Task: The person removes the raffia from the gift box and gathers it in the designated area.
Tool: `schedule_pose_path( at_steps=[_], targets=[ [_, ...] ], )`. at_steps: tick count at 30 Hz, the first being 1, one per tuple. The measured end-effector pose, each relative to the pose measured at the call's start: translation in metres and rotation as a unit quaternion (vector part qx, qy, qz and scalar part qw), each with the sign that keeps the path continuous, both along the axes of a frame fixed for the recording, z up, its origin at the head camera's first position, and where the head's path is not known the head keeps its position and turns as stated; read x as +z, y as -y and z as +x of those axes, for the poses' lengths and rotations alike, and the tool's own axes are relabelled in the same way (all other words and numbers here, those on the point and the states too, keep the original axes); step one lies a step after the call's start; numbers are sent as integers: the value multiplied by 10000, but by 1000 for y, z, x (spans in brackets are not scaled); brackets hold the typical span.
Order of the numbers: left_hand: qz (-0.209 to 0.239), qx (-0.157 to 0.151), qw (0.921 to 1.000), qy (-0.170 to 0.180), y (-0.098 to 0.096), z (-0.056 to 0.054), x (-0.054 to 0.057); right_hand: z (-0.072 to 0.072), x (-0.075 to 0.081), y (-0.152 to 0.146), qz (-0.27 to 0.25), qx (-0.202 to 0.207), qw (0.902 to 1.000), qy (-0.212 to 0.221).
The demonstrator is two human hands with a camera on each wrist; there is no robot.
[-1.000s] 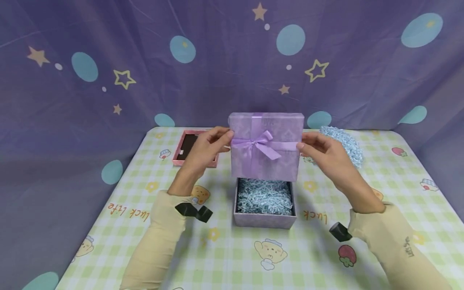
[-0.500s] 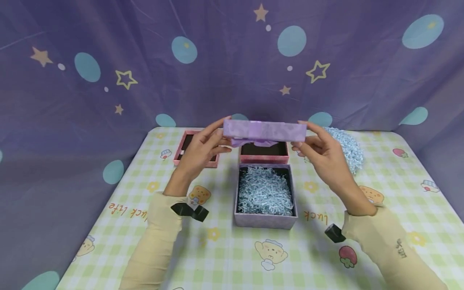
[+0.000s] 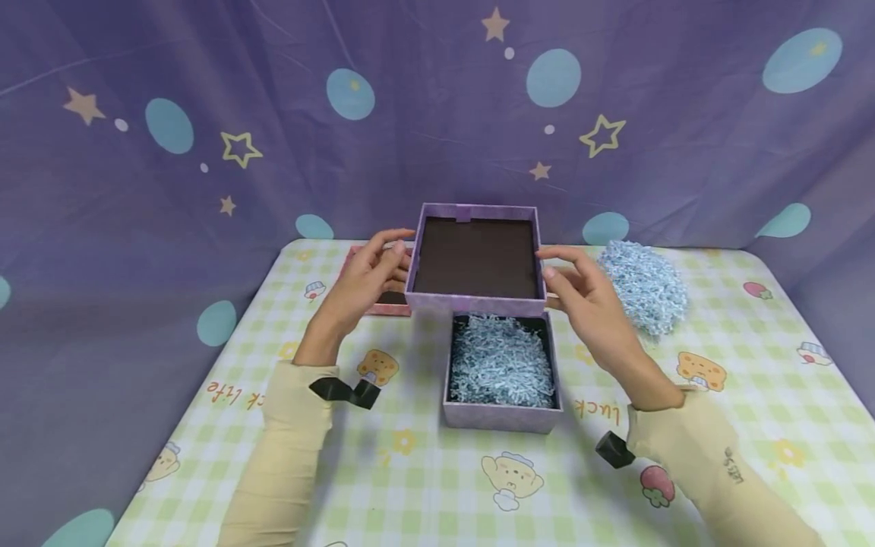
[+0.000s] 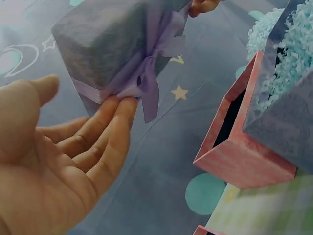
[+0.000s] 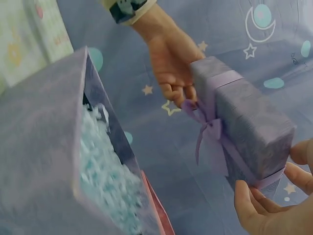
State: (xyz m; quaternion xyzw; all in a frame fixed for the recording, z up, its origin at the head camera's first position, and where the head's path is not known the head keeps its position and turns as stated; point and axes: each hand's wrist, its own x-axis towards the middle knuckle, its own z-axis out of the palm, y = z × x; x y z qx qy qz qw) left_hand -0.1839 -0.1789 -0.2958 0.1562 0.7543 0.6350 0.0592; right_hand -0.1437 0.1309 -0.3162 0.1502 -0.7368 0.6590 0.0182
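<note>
Holds a purple lid [image 3: 478, 305] in the air over the far edge of the purple box [image 3: 502, 418], apart from it, with both bare hands. Tilts its dark inside toward the head camera and turns its ribbon bow [image 4: 146, 63], on the outer face, the other way. Touches the lid's left side with the fingers [image 4: 120, 122] of the left hand [image 3: 358, 285], beyond the purple box and to its left, fairly straight at the ribbon, with thumb lifted apart. Pinches the lid's right side with the right hand [image 3: 595, 308], beyond the purple box and to its right, with fingers and thumb clamped on it. Shows the purple box upright and topless on the checkered surface [image 3: 410, 494], filled with blue paper shreds [image 3: 499, 365]. Has a loose shredded-paper mound [image 3: 645, 285] beyond the box to its right, a pink tray [image 3: 391, 309] beyond it to its left, partly hidden behind the left hand, and a pink box [image 4: 244, 161] just beside it in the left wrist view. Reads "luck" [image 3: 597, 411] in orange, upside down, just right of the purple box; reads "life" [image 3: 223, 393], likewise inverted, well to its left, with "ck" showing next to the left sleeve [image 3: 273, 448]. Cannot make out the small dark lettering on the right sleeve [image 3: 718, 463], nearer than the purple box and to its right.
</note>
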Motion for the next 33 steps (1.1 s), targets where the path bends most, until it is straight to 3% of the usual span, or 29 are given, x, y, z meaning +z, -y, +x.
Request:
schedule_pose_path(
  at_steps=[6, 15, 22, 33],
  targets=[
    [-285, 49, 9986, 448, 16, -2, -4, 2, -4, 16, -214, 350, 9979, 502],
    [287, -54, 9946, 999, 41, -4, -12, 4, -12, 42, -530, 552, 9921, 992],
    [242, -116, 9935, 1105, 63, -2, -14, 9, -14, 63, -801, 703, 9886, 1066],
    [76, -199, 9918, 1263, 97, 1, -26, 16, -24, 95, -924, 900, 9825, 1344]
  ],
)
